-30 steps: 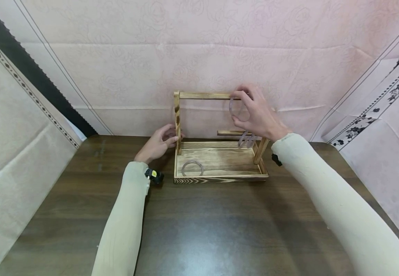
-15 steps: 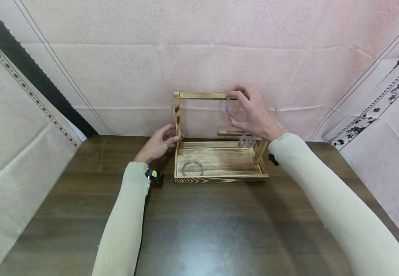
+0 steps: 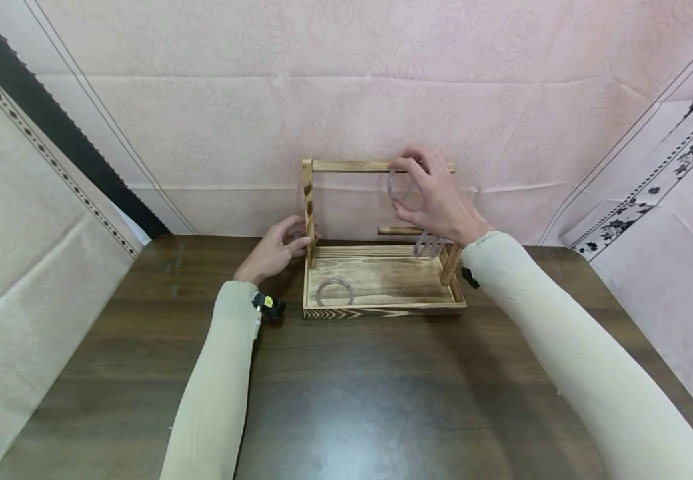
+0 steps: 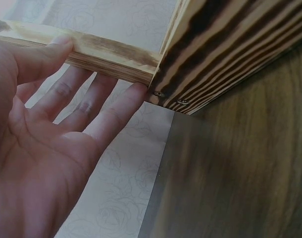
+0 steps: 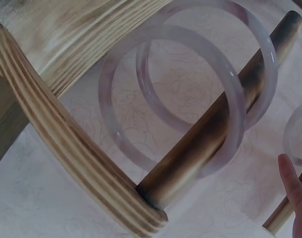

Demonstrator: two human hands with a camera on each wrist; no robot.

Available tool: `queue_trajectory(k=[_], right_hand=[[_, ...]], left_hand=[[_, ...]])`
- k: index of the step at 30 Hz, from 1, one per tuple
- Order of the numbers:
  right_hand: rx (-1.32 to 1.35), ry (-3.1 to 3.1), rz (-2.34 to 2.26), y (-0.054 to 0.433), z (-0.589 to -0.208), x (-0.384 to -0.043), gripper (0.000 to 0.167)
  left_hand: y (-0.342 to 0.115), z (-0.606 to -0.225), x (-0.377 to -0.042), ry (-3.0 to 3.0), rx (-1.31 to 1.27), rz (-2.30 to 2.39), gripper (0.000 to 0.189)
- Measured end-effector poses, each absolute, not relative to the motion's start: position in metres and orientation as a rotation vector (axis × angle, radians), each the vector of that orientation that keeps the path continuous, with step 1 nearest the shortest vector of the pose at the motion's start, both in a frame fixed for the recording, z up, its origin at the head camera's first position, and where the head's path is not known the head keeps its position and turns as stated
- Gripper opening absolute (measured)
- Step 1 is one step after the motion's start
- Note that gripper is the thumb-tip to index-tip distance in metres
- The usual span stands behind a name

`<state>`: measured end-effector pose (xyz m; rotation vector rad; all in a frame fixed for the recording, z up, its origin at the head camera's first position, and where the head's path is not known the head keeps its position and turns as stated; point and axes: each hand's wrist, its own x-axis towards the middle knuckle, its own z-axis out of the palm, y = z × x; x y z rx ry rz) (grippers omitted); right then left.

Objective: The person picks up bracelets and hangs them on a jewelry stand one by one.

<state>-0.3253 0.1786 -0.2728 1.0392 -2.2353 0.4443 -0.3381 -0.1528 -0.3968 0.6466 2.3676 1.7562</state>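
My left hand (image 3: 273, 250) grips the left upright post (image 4: 111, 52) of a wooden bangle rack, thumb on one side and fingers on the other. At the rack's upper bar (image 3: 349, 167), my right hand (image 3: 435, 197) pinches a pale translucent bangle (image 3: 390, 185) between thumb and fingers. This bangle appears to be around the bar, though the fingers partly hide it. Below the right hand, a few similar bangles (image 3: 421, 245) hang on the shorter lower rod (image 5: 200, 141). Another bangle (image 3: 318, 292) lies in the tray base at front left.
The rack's tray (image 3: 382, 311) stands near the back of a dark brown wooden table (image 3: 346, 387). A short right post (image 3: 452, 261) bears the lower rod. Pale flowered cloth (image 3: 346, 100) hangs behind the table and at both sides.
My right hand has slid slightly left along the upper bar with the bangle, uncovering the bar's right end. The left hand and the rack have stayed in place.
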Motion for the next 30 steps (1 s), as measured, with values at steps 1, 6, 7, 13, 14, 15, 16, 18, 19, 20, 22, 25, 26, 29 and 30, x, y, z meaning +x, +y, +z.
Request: queue_trajectory(k=[1,6,7,13,14,15,16,18,19,20,22,25,26,29,30], right_hand=[[1.042,-2.234,0.445,0.178,-0.273,-0.326,0.057],[1.052,-2.232,0.445,0.175,-0.273,-0.327,0.058],[1.052,-2.229,0.446,0.174,-0.273,-0.327,0.058],[1.066,-2.197,0.475,0.17,-0.276,-0.328,0.055],[1.07,-2.192,0.48,0.169,-0.276,-0.328,0.055],[1.073,-2.187,0.486,0.168,-0.276,-0.328,0.054],[1.077,-2.182,0.494,0.166,-0.276,-0.329,0.053],[1.08,-2.177,0.5,0.164,-0.277,-0.329,0.053],[1.08,-2.176,0.502,0.162,-0.277,-0.329,0.053],[1.08,-2.175,0.505,0.161,-0.277,-0.329,0.053],[1.081,-2.173,0.512,0.159,-0.277,-0.329,0.053],[1.085,-2.171,0.524,0.155,-0.276,-0.329,0.053],[1.087,-2.172,0.528,0.154,-0.276,-0.329,0.053],[1.086,-2.172,0.529,0.152,-0.277,-0.33,0.053],[1.085,-2.174,0.529,0.151,-0.277,-0.329,0.054]], left_hand=[[-0.153,-0.397,-0.338,2.369,0.647,1.755,0.041],[-0.153,-0.396,-0.337,2.364,0.647,1.757,0.04],[-0.153,-0.396,-0.337,2.364,0.648,1.757,0.04],[-0.153,-0.396,-0.337,2.359,0.659,1.758,0.041],[-0.153,-0.396,-0.337,2.357,0.662,1.759,0.041],[-0.153,-0.395,-0.337,2.354,0.666,1.76,0.041],[-0.153,-0.396,-0.337,2.354,0.665,1.762,0.041],[-0.153,-0.396,-0.337,2.357,0.666,1.762,0.04],[-0.153,-0.396,-0.337,2.354,0.667,1.765,0.04],[-0.153,-0.396,-0.337,2.355,0.665,1.766,0.04],[-0.153,-0.396,-0.338,2.352,0.662,1.769,0.04],[-0.152,-0.397,-0.339,2.318,0.667,1.791,0.039],[-0.152,-0.397,-0.34,2.316,0.664,1.793,0.039],[-0.152,-0.397,-0.34,2.302,0.67,1.802,0.04],[-0.152,-0.397,-0.34,2.308,0.671,1.798,0.04]])
